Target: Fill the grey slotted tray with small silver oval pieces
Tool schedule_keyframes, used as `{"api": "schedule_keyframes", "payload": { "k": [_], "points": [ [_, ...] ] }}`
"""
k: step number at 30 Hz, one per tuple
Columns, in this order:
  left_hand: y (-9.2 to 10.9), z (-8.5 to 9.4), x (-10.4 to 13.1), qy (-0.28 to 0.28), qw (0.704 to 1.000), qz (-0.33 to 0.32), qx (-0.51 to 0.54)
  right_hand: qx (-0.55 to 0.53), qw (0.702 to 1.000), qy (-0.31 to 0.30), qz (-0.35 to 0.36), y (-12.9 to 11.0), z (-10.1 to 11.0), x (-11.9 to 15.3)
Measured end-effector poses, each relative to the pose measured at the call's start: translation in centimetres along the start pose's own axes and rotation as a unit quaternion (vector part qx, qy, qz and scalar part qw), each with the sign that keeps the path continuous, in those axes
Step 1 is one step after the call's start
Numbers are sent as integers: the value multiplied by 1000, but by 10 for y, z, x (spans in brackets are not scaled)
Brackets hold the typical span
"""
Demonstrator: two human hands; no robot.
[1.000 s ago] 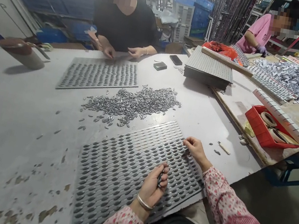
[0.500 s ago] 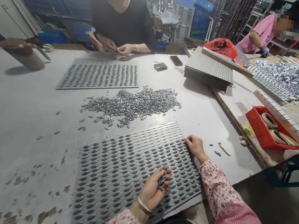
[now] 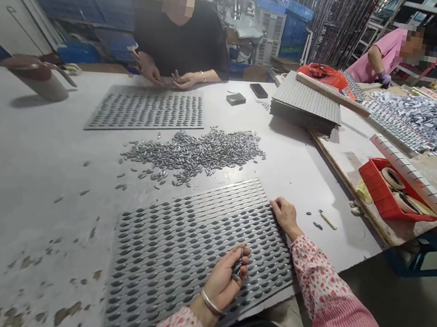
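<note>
A flat grey slotted panel (image 3: 158,265) lies in front of me, most of its rows filled with dark oval pieces. Its far right part shows bare slots. My left hand (image 3: 226,277) is curled over the panel, palm up, around several grey oval pieces (image 3: 237,268). At the panel's right edge, where the filled rows end, my right hand (image 3: 286,215) has its fingertips pressed together; whatever is under them is hidden. Beyond the panel spreads a pile of loose grey oval pieces (image 3: 199,151).
Across the table a co-worker in black has hands over a second panel (image 3: 147,111). A stack of panels (image 3: 307,103), a phone (image 3: 259,90) and a small box (image 3: 235,99) lie behind the pile. A red tray (image 3: 396,195) and a small tool (image 3: 327,220) are at right.
My hands stay almost in place, the left fingers shifting slightly around the oval pieces. The co-worker's hands across the table have moved apart. The view has shifted a little.
</note>
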State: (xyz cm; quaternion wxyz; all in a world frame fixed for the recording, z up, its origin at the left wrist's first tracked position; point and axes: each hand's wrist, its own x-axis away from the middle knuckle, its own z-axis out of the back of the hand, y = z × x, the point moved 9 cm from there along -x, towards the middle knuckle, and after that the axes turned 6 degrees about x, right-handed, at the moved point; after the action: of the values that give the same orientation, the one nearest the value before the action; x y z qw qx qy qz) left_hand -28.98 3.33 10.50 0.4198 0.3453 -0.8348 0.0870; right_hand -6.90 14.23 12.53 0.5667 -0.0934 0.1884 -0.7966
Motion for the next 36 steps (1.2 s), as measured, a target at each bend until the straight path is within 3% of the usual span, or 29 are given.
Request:
{"api": "schedule_keyframes", "payload": {
  "k": [5,9,14,17,19,23,25,28,32,36],
  "points": [
    [-1,-2,1,0,1000,-3,10,-75,997,-21,-24,11,-6,-4],
    [0,-4,2,0,1000,-13,3,-42,996,-45,-68,13,-9,-9],
    [6,-8,-1,-9,999,-48,-1,-47,993,-65,-87,6,0,-13],
    [10,-10,-3,-13,998,-66,7,-141,987,-63,-50,-10,5,-5],
    [13,-9,-4,-9,997,-75,22,-231,965,-121,21,-36,-1,11],
    [18,-10,-6,6,993,-99,60,-347,881,-294,126,-95,-19,62],
    [19,-10,-7,15,991,-109,81,-386,855,-324,123,-110,-23,78],
    [20,-8,-10,30,986,-115,119,-433,841,-310,98,-117,-26,78],
    [24,-4,-10,19,982,-108,154,-425,858,-271,105,-116,-33,47],
    [28,-4,-3,-12,986,-93,135,-251,918,-238,196,-131,-44,18]
  ]
}}
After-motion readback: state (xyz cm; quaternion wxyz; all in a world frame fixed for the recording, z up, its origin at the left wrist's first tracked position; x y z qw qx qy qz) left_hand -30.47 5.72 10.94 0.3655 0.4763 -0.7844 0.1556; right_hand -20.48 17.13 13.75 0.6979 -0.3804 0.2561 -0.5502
